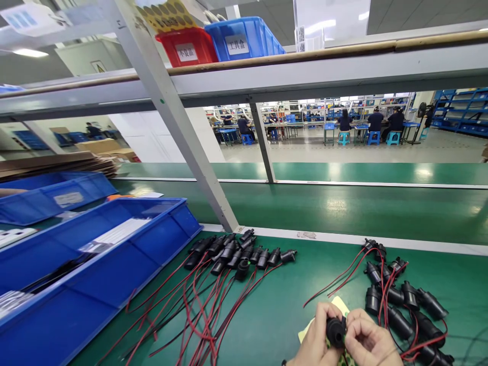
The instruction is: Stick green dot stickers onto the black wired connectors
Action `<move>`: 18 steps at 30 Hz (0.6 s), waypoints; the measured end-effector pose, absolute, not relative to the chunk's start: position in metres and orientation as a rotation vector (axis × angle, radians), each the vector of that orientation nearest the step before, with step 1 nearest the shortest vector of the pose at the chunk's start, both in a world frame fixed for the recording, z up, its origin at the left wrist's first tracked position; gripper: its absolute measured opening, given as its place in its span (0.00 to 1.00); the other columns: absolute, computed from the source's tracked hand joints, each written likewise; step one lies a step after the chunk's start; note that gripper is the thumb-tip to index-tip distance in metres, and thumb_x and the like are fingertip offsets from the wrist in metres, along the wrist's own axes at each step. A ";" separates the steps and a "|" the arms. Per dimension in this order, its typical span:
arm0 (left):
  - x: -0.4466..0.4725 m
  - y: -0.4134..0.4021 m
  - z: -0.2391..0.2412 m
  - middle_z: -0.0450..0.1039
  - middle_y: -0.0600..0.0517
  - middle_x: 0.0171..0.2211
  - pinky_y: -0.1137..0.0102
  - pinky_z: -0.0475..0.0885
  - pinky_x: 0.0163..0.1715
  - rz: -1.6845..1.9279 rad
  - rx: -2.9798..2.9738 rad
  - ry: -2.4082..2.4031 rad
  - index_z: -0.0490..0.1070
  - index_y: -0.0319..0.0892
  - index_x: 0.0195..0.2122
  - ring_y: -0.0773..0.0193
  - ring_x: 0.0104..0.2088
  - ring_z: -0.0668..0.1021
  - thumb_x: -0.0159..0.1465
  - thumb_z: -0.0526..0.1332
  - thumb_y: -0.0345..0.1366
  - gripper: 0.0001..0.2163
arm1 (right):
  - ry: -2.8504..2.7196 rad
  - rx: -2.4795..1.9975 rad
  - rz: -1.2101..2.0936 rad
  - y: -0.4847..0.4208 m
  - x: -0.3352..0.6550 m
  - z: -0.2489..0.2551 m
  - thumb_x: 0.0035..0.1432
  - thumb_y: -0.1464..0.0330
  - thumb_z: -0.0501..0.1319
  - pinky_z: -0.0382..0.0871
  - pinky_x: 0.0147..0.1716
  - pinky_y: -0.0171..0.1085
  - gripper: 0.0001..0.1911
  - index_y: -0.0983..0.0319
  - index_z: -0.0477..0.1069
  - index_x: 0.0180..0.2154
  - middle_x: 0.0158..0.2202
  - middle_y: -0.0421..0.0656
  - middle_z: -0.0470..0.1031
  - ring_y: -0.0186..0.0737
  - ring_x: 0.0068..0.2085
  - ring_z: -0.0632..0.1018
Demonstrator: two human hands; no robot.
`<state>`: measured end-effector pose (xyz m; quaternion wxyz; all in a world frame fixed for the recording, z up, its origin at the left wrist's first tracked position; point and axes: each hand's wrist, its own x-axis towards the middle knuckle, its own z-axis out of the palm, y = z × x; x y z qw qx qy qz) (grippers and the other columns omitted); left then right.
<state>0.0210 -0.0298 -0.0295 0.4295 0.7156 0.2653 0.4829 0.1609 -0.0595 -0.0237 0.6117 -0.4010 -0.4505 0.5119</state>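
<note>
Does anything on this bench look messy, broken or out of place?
Nothing looks damaged. The black parts with red wires at centre lie in a fairly neat row, but the pile on the right is jumbled, wires crossing. Both hands, left hand and right hand, hold one black part over a yellowish sheet.

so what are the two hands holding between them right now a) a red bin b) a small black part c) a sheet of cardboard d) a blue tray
b: the left hand and right hand both pinch a small black part low over the green table, with more black parts on red wires lying just to the right.
</note>
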 end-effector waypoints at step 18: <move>0.013 -0.030 -0.025 0.63 0.50 0.36 0.69 0.64 0.32 1.121 2.045 0.749 0.53 0.45 0.41 0.62 0.33 0.69 0.62 0.53 0.40 0.10 | -1.121 -0.951 1.153 -0.060 0.161 -0.036 0.55 0.55 0.65 0.61 0.22 0.32 0.17 0.59 0.69 0.22 0.29 0.40 0.67 0.33 0.25 0.67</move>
